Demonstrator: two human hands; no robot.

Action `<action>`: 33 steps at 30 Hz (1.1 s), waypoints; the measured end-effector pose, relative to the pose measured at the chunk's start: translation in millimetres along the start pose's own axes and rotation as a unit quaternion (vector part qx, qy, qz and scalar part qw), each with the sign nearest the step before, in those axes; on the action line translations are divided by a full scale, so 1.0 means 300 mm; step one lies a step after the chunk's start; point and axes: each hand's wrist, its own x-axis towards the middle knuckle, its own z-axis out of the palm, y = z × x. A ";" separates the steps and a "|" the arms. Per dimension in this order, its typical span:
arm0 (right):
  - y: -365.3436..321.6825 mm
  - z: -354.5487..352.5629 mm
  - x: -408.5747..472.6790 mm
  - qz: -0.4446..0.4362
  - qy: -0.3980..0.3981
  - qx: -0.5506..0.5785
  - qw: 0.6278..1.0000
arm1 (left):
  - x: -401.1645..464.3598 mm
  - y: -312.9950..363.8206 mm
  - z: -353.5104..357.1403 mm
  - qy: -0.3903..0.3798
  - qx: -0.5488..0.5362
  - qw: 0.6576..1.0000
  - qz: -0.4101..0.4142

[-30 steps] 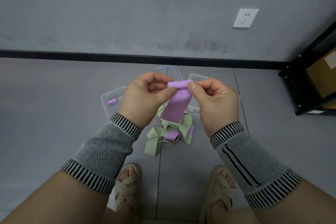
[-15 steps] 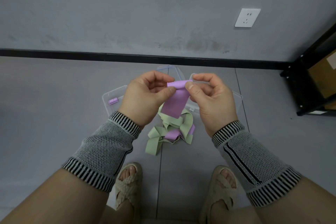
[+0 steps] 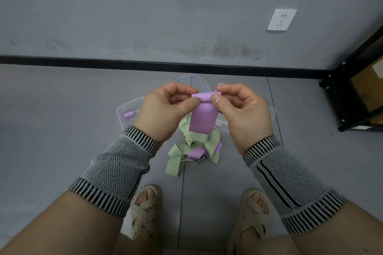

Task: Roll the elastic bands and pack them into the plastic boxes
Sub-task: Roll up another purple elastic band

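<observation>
Hanging lengthwise straight down, the purple band (image 3: 204, 117) has its rolled top edge pinched by left hand (image 3: 165, 109) and right hand (image 3: 244, 112); both hands largely hide the clear boxes (image 3: 129, 109).

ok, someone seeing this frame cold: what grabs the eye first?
The purple band held up at centre frame: the left hand and right hand pinch its rolled top edge while the rest hangs down. Below it, a loose tangle of green and purple bands lies on the grey floor. Left of the hands, a clear plastic box holds one rolled purple band; more clear boxes are partly hidden behind the hands.
</observation>
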 end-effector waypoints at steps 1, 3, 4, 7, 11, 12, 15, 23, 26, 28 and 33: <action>0.001 0.001 0.001 0.007 -0.002 0.005 1.000 | 0.001 0.000 -0.002 0.000 0.000 1.000 0.006; 0.003 0.000 0.003 0.018 -0.002 0.007 1.000 | 0.002 0.000 -0.004 -0.001 -0.002 1.000 0.016; 0.003 -0.003 0.005 0.020 -0.002 0.003 1.000 | 0.003 0.000 -0.005 -0.001 -0.003 1.000 0.021; 0.003 -0.010 0.007 0.016 -0.006 -0.009 1.000 | 0.002 -0.001 -0.007 -0.002 -0.002 0.999 0.036; 0.004 -0.017 0.010 0.007 -0.011 -0.020 1.000 | 0.001 0.000 -0.006 -0.006 0.001 0.999 0.045; 0.004 -0.019 0.011 0.006 -0.013 -0.018 1.000 | 0.001 0.000 -0.006 -0.007 -0.002 0.999 0.044; 0.003 -0.022 0.011 -0.003 -0.024 -0.005 1.000 | 0.001 0.001 -0.007 -0.013 -0.022 0.999 0.022; -0.005 -0.022 0.011 -0.017 -0.048 0.011 0.999 | 0.002 -0.004 -0.015 -0.011 0.000 0.998 0.056; -0.001 -0.024 0.010 0.006 -0.065 0.020 0.998 | 0.001 -0.003 -0.018 -0.010 -0.001 0.998 0.068; 0.004 -0.023 0.007 0.008 -0.069 0.008 0.998 | 0.001 -0.003 -0.018 -0.013 0.001 0.997 0.074; 0.001 -0.025 0.007 -0.008 -0.052 -0.011 0.999 | -0.003 -0.001 -0.012 -0.025 0.008 0.997 0.068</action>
